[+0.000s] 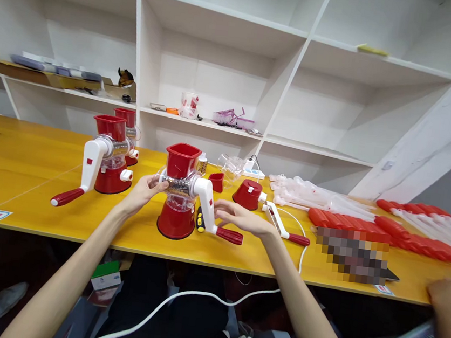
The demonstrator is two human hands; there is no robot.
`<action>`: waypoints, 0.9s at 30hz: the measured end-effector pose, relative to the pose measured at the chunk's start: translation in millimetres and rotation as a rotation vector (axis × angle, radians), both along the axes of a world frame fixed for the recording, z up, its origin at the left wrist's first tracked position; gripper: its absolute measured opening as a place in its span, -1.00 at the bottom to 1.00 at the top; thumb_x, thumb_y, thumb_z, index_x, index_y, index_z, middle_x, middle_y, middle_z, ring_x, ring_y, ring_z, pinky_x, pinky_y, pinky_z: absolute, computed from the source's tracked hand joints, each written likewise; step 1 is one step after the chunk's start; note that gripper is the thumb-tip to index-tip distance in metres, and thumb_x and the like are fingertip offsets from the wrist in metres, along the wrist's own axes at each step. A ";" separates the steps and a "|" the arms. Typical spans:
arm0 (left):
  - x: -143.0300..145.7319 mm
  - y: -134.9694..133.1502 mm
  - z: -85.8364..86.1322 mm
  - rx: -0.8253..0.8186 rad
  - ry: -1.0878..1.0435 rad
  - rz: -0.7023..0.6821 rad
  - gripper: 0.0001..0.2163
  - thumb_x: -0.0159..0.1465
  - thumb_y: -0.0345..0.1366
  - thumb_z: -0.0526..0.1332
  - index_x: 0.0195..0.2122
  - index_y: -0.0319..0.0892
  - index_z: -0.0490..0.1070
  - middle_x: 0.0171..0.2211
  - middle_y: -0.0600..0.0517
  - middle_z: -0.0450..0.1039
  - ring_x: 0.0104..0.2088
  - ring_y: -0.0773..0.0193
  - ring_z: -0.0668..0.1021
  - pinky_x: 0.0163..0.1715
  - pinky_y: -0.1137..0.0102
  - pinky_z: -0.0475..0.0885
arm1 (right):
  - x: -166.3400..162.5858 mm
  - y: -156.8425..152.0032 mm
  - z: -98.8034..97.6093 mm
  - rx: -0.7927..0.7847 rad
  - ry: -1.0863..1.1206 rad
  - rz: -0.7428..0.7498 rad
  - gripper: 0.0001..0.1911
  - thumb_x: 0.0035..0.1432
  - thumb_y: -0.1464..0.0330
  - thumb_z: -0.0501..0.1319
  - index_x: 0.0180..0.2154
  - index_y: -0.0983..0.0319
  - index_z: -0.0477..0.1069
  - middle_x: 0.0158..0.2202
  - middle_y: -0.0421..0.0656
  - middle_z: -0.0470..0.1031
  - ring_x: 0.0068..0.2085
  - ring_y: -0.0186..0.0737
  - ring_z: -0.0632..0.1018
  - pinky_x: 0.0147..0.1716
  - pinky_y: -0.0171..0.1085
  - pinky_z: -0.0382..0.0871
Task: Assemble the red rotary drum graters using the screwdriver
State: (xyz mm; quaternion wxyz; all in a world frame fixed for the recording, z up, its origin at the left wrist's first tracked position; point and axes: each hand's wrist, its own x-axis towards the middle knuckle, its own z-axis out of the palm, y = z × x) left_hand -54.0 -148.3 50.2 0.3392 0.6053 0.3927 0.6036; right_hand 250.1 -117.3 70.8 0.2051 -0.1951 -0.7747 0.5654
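Observation:
A red and clear rotary grater (178,196) with a white crank arm and red handle stands on the yellow table (26,168) in front of me. My left hand (145,191) pinches the drum's left end, fingers closed on it. My right hand (240,217) hovers just right of the white crank, fingers stretched out and holding nothing. A small black and yellow screwdriver (200,220) lies behind the crank.
Two assembled graters (106,162) stand at the left. A red base (248,194), a loose white crank (280,225), a red cup (216,181) and rows of red-handled parts (385,228) lie to the right. Another person's hand (445,294) shows at far right. White shelves (220,71) stand behind.

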 end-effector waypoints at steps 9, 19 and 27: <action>-0.8 -4.5 4.4 0.043 0.125 0.016 -0.41 0.10 0.17 0.35 -0.05 -0.25 0.52 -0.03 -0.18 0.60 0.03 -0.06 0.55 0.11 0.11 0.41 | 22.1 -74.9 9.1 0.834 -0.821 -0.128 -0.68 0.39 0.18 0.16 0.04 0.24 0.34 -0.13 0.00 0.56 -0.15 -0.01 0.59 -0.20 -0.16 0.40; -0.1 -17.6 -1.4 0.226 0.235 0.370 -0.56 0.19 0.01 0.33 -0.05 -0.17 0.37 -0.04 -0.11 0.50 -0.05 0.14 0.55 0.05 0.24 0.43 | 13.3 -134.9 19.7 1.275 -0.388 -0.387 -0.74 0.47 0.18 0.03 0.02 0.20 0.29 -0.21 -0.15 0.54 -0.31 -0.13 0.60 -0.43 -0.24 0.27; 44.1 -65.2 -53.5 0.024 0.329 0.590 -0.54 0.21 -0.01 0.29 0.02 -0.13 0.25 -0.01 -0.14 0.43 -0.07 0.09 0.56 -0.05 0.17 0.47 | 10.4 -131.0 21.0 1.310 -0.202 -0.464 -0.72 0.44 0.18 0.09 -0.02 0.21 0.42 -0.31 -0.19 0.46 -0.42 -0.25 0.50 -0.46 -0.26 0.23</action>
